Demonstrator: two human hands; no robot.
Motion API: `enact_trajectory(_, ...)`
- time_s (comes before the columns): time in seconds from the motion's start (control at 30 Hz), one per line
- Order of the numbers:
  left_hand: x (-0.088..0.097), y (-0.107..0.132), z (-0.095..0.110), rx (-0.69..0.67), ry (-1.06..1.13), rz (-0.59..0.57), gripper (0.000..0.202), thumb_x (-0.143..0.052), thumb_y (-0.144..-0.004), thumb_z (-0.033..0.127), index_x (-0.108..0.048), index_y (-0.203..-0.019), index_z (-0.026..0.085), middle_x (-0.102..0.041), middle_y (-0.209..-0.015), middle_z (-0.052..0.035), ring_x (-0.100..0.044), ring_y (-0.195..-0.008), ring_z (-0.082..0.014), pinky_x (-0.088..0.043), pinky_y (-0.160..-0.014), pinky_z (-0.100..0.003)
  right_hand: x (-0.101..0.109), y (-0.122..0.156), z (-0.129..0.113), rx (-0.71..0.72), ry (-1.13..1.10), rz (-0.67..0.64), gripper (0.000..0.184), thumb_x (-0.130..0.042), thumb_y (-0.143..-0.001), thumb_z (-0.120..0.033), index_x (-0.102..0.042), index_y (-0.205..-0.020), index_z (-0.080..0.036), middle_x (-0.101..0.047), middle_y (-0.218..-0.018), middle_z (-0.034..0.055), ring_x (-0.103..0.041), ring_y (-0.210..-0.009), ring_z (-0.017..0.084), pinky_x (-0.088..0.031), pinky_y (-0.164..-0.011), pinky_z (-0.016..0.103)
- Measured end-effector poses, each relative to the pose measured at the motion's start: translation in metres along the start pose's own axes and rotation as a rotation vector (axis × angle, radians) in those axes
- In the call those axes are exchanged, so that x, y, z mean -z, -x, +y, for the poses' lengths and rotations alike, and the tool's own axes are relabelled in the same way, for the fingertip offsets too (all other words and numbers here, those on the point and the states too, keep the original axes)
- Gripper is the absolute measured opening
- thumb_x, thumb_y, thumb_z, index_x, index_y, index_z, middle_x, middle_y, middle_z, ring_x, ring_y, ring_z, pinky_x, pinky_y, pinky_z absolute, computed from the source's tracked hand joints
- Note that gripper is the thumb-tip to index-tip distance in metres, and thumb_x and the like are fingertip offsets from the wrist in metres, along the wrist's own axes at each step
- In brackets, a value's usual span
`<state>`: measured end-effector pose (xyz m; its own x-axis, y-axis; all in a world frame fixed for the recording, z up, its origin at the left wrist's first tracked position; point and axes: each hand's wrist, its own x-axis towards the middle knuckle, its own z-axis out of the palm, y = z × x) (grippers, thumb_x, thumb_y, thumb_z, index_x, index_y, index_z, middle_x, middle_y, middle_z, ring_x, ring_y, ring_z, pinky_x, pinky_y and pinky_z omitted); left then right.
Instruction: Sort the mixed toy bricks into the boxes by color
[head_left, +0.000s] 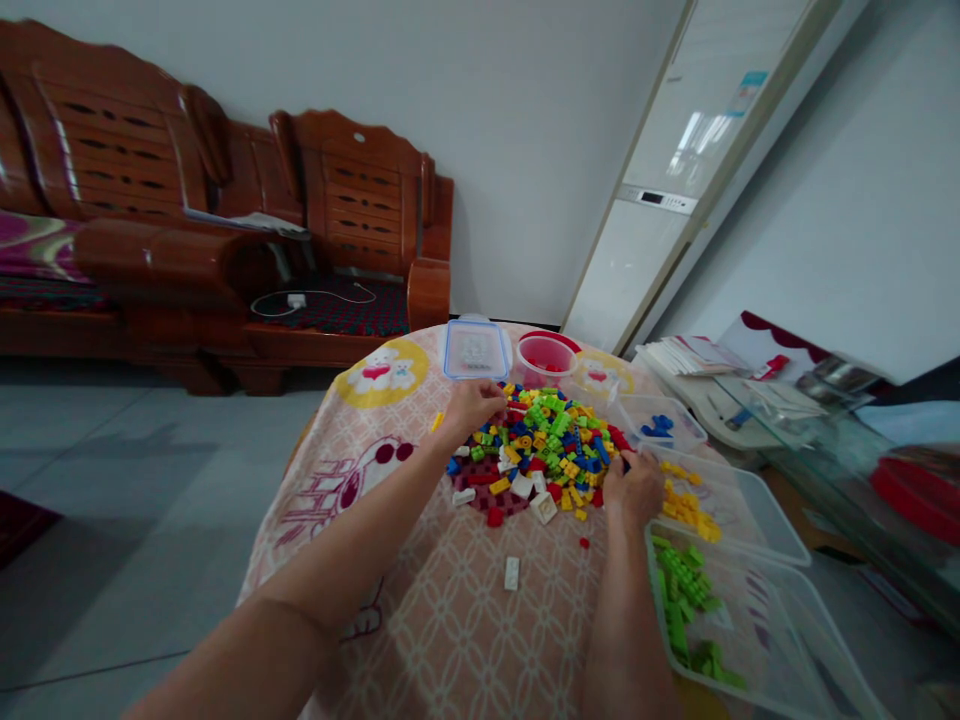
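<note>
Loosely, left grip point(475, 406) and right grip point(634, 486) curl at bricks point(559, 425).

Your head cam looks fwd & dn from abv the near side of the desk point(442, 610), fairly close, wide enough to catch wooden sofa point(150, 250) & wall point(525, 150) bhd.

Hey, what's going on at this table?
A person's left hand is at the left side of a mixed pile of toy bricks, the right hand at its right edge; whether either holds one is too small to tell. Green pieces, yellow pieces and blue pieces sit in separate clear containers on the right. A pink tub stands beyond the pile.
</note>
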<state>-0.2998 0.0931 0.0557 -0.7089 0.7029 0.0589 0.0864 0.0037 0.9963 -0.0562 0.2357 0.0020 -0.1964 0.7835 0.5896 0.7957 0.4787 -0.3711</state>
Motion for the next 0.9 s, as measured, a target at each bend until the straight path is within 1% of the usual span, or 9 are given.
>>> enact_trajectory(0.1,-0.026,-0.032,0.012,-0.037,0.128,0.085,0.004,-0.066,-0.071,0.013,-0.064,-0.074,0.013,-0.067,-0.058,0.0010,-0.064,-0.052,-0.0107,-0.056,-0.060,-0.022,0.000,0.000,0.000,0.003,0.010,-0.012,0.028,-0.049,-0.090,-0.024,-0.076,-0.095,-0.016,-0.067,-0.114,0.0150,-0.056,-0.103,0.026,-0.040,-0.088,0.035)
enact_trajectory(0.2,-0.043,-0.055,0.019,-0.093,0.191,0.114,0.026,-0.065,-0.075,0.013,-0.067,-0.100,0.010,-0.070,-0.068,0.0012,-0.068,-0.063,-0.0112,-0.057,-0.070,-0.025,-0.001,0.000,0.000,0.002,0.008,-0.027,0.029,-0.049,-0.090,-0.024,-0.076,-0.096,-0.015,-0.067,-0.112,0.0161,-0.056,-0.102,0.026,-0.040,-0.087,0.036)
enact_trajectory(0.27,-0.043,-0.058,0.019,-0.172,0.147,0.106,0.039,-0.065,-0.075,0.013,-0.066,-0.113,0.010,-0.073,-0.076,-0.0003,-0.069,-0.071,-0.0120,-0.057,-0.073,-0.024,-0.001,-0.001,0.000,-0.002,-0.003,-0.021,0.030,-0.049,-0.090,-0.024,-0.076,-0.096,-0.014,-0.067,-0.113,0.0166,-0.056,-0.103,0.027,-0.040,-0.088,0.036)
enact_trajectory(0.37,-0.026,-0.040,0.010,-0.268,-0.021,0.063,0.039,-0.066,-0.073,0.016,-0.068,-0.111,0.011,-0.075,-0.085,-0.0028,-0.069,-0.076,-0.0132,-0.055,-0.072,-0.023,-0.001,-0.001,0.000,-0.004,-0.008,-0.012,0.029,-0.050,-0.088,-0.023,-0.076,-0.096,-0.014,-0.067,-0.113,0.0167,-0.055,-0.103,0.027,-0.040,-0.088,0.036)
enact_trajectory(0.5,0.006,0.004,-0.005,-0.311,-0.377,-0.029,0.020,-0.065,-0.076,0.026,-0.075,-0.088,0.013,-0.072,-0.072,-0.0010,-0.064,-0.065,-0.0130,-0.048,-0.062,-0.022,-0.001,-0.001,-0.001,-0.024,-0.005,-0.003,0.028,-0.050,-0.088,-0.023,-0.077,-0.094,-0.016,-0.068,-0.108,0.0149,-0.056,-0.101,0.026,-0.040,-0.086,0.036)
enact_trajectory(0.6,0.021,0.031,-0.011,-0.306,-0.579,-0.124,0.017,-0.062,-0.078,0.025,-0.076,-0.077,0.015,-0.071,-0.067,-0.0005,-0.062,-0.063,-0.0129,-0.044,-0.060,-0.021,-0.001,0.000,-0.001,-0.020,-0.012,0.002,0.027,-0.050,-0.088,-0.024,-0.076,-0.092,-0.016,-0.068,-0.109,0.0150,-0.056,-0.101,0.026,-0.041,-0.086,0.036)
enact_trajectory(0.67,0.025,0.042,-0.013,-0.290,-0.701,-0.204,0.016,-0.062,-0.077,0.021,-0.077,-0.076,0.016,-0.072,-0.068,-0.0014,-0.063,-0.065,-0.0137,-0.044,-0.063,-0.022,0.000,0.000,-0.001,-0.014,-0.011,0.000,0.028,-0.050,-0.088,-0.024,-0.076,-0.092,-0.015,-0.068,-0.113,0.0163,-0.057,-0.101,0.027,-0.041,-0.087,0.036)
enact_trajectory(0.77,0.024,0.049,-0.013,-0.280,-0.894,-0.324,0.018,-0.064,-0.074,0.016,-0.080,-0.078,0.020,-0.076,-0.077,-0.0026,-0.067,-0.074,-0.0165,-0.046,-0.069,-0.024,-0.001,0.000,0.000,-0.011,-0.006,-0.009,0.029,-0.049,-0.088,-0.024,-0.076,-0.093,-0.015,-0.068,-0.114,0.0170,-0.057,-0.101,0.027,-0.042,-0.087,0.037)
enact_trajectory(0.9,0.015,0.053,-0.012,-0.264,-1.099,-0.376,0.017,-0.068,-0.073,0.023,-0.082,-0.083,0.024,-0.077,-0.082,-0.0040,-0.069,-0.081,-0.0207,-0.047,-0.070,-0.026,-0.003,0.000,0.002,0.007,-0.017,-0.003,0.029,-0.049,-0.087,-0.024,-0.076,-0.092,-0.015,-0.067,-0.116,0.0179,-0.057,-0.104,0.028,-0.042,-0.090,0.038)
